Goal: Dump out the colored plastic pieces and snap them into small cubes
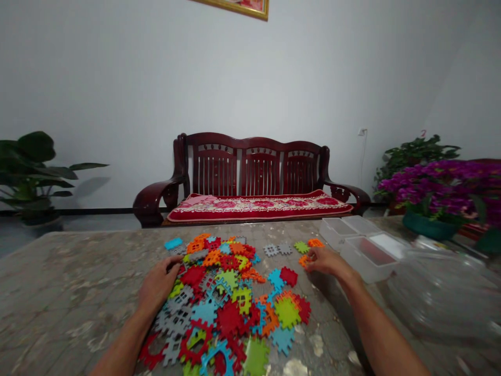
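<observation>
A heap of interlocking plastic tiles in red, blue, green, orange and grey covers the middle of the table. My left hand rests against the heap's left edge, thumb and forefinger apart, near a grey tile; no tile shows in its grasp. To the right, my right hand pinches a small orange tile at the tabletop. Just beyond it lie a green tile and another orange tile. Two grey tiles sit side by side between the heap and this hand.
Clear plastic boxes stand right of my right arm, with a transparent lid or container nearer me. Purple flowers in a green pot are behind them. A wooden bench stands past the table's far edge.
</observation>
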